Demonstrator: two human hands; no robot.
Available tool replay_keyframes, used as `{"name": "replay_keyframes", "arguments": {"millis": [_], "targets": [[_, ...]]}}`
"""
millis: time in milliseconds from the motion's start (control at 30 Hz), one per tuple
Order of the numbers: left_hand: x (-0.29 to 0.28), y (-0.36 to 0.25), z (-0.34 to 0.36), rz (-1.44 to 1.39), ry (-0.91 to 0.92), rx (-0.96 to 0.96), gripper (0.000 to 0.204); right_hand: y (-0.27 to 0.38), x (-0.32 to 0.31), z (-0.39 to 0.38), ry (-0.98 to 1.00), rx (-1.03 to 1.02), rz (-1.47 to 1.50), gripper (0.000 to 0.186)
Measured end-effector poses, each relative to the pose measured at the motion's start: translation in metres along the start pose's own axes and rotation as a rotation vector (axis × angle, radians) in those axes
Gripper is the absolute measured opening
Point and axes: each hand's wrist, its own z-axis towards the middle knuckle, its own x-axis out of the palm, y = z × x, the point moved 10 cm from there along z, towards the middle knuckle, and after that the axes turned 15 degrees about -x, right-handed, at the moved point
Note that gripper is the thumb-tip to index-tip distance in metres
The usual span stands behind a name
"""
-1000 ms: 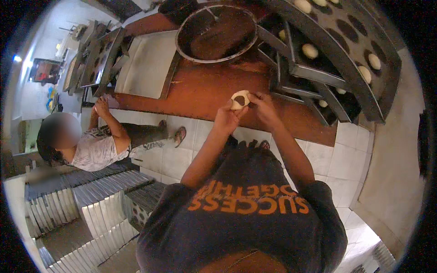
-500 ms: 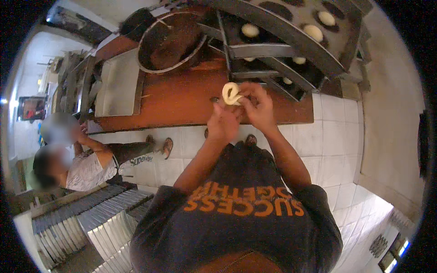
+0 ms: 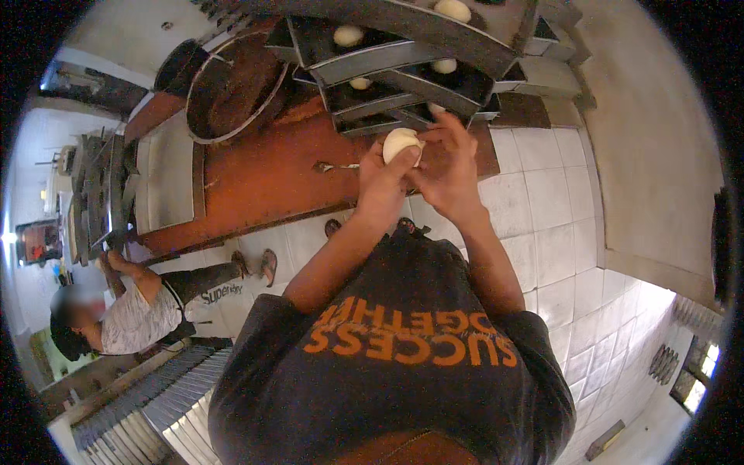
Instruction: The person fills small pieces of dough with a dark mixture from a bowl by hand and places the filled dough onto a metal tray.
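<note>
A pale, rounded piece of dough (image 3: 400,144) is held up over the front of the brown table. My left hand (image 3: 380,184) is closed around it from below, with the thumb lying across its near side. Close on the right of the dough is my right hand (image 3: 452,170), its fingers apart and raised; whether a fingertip touches the dough I cannot tell. On the table just left of my hands lies a small metal utensil (image 3: 332,167), partly hidden by the left hand.
Stacked dark metal trays (image 3: 403,62) with several dough balls stand just beyond my hands. A large round pan (image 3: 232,93) and a rectangular tray (image 3: 167,170) are on the table (image 3: 263,174) to the left. A person (image 3: 139,310) is at the left, above racked pans (image 3: 147,403).
The dough was a looped, folded strip between both hands; now it is a rounded lump in my left hand. My right fingers have spread off it. The whole view has shifted.
</note>
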Motion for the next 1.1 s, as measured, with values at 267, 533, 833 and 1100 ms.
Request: {"name": "replay_keyframes", "arguments": {"millis": [267,533,833,1100], "targets": [[0.031,0.033,0.010,-0.164,0.092,-0.249,0.031,-0.023,-0.022,-0.037,-0.219,0.039,0.042,0.039],[0.041,0.030,-0.003,0.011,0.026,-0.142,0.036,-0.010,-0.031,-0.035,-0.268,0.020,-0.049,0.033],[0.027,0.026,0.003,0.127,-0.076,-0.084,0.028,-0.009,-0.035,-0.024,-0.196,-0.071,-0.084,0.029],[0.045,0.038,0.016,-0.110,0.089,-0.248,0.031,-0.034,-0.035,-0.039,-0.280,-0.141,-0.047,0.037]]}}
